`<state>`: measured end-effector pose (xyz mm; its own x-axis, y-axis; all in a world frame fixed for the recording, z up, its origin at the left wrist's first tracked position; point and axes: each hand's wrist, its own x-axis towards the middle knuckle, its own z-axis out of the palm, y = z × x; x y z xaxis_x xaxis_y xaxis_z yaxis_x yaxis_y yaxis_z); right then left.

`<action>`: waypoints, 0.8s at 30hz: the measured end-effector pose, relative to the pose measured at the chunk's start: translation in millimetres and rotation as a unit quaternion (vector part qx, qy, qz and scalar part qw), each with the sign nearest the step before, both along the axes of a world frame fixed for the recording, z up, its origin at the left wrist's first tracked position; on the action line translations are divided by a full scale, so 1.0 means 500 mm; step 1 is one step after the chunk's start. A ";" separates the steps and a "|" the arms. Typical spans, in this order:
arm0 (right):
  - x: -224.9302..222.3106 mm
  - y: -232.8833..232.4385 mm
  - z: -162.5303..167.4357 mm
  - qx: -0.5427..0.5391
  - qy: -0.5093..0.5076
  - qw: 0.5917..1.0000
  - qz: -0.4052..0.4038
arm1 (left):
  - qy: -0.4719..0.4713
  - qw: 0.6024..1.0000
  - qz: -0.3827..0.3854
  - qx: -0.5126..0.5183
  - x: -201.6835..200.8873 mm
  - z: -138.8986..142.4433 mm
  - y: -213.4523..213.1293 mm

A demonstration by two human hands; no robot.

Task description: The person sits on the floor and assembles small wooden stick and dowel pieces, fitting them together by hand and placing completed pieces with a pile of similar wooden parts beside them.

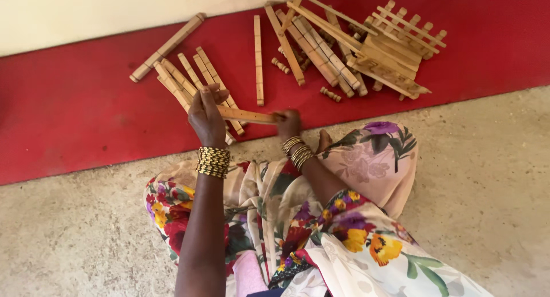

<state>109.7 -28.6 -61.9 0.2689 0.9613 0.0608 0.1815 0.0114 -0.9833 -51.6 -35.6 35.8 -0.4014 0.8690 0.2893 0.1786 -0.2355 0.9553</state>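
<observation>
My left hand (205, 115) grips one end of a notched wooden strip (247, 115) held level above the floor. My right hand (288, 124) closes on the strip's other end. Both wrists wear stacked gold bangles. Just beyond my left hand lies a loose bunch of similar wooden strips (189, 79) on the red floor band. My lap, covered in flowered cloth (321, 217), fills the lower middle of the view.
A single strip (258, 59) lies upright-pointing past the held one. A pile of strips and short pegs (321, 50) sits at the back right beside a partly built slatted wooden frame (395, 50). Pale concrete floor (487, 188) surrounds me; a cream wall (86, 16) runs behind.
</observation>
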 end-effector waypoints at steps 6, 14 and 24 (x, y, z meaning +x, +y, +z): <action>-0.002 -0.012 -0.004 -0.162 0.114 0.979 -0.037 | 0.001 0.999 0.039 0.006 0.009 0.004 0.010; -0.041 -0.025 0.057 0.174 0.088 0.975 0.109 | -0.044 0.999 -0.004 0.010 0.022 -0.005 0.019; -0.006 -0.006 0.010 -0.175 0.076 0.981 0.012 | -0.236 0.968 -0.082 -0.003 0.006 0.050 -0.027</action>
<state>106.7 -31.4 -56.7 0.2255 0.9222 -0.3141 0.0358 -0.3300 -0.9433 -48.5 -49.3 61.0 -0.3447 0.9331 0.1024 -0.3176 -0.2186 0.9227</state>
